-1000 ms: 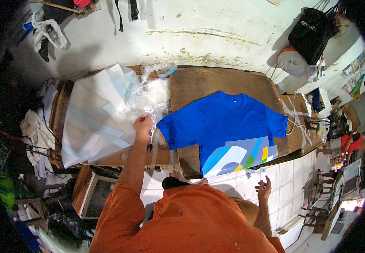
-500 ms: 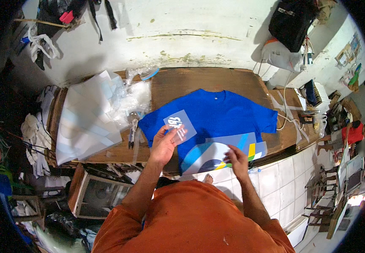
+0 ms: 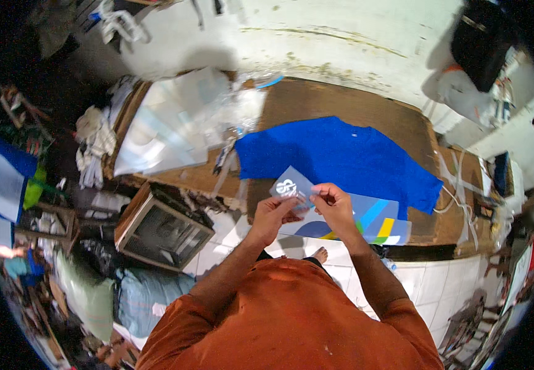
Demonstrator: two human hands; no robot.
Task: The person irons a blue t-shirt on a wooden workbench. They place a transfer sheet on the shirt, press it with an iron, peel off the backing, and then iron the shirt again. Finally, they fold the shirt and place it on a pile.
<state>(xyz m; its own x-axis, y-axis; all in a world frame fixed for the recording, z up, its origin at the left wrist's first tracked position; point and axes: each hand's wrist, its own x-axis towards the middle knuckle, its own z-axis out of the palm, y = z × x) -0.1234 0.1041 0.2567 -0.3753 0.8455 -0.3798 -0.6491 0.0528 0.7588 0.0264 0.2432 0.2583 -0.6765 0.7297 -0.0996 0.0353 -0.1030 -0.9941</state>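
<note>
A small square of clear transfer film (image 3: 293,184) with a white print is held up in front of me. My left hand (image 3: 272,216) pinches its lower left edge, and my right hand (image 3: 335,206) pinches its right corner. Beyond and below it, a blue T-shirt (image 3: 347,154) lies spread on a brown wooden table (image 3: 316,95). A larger transfer sheet (image 3: 375,219) with blue, yellow, green and white shapes lies over the shirt's lower part, at the table's near edge. My hands partly hide that sheet.
Stacked translucent sheets (image 3: 162,132) cover the table's left end, beside crumpled clear plastic (image 3: 242,102). Marker-like tools (image 3: 222,157) lie left of the shirt. Cables (image 3: 458,185) and tape strips are at the right. A framed cabinet (image 3: 165,231) stands below the table's left side.
My right hand has moved up and left from above the large sheet and now grips the small film too. The left hand has lowered slightly. The whole view has turned and shifted.
</note>
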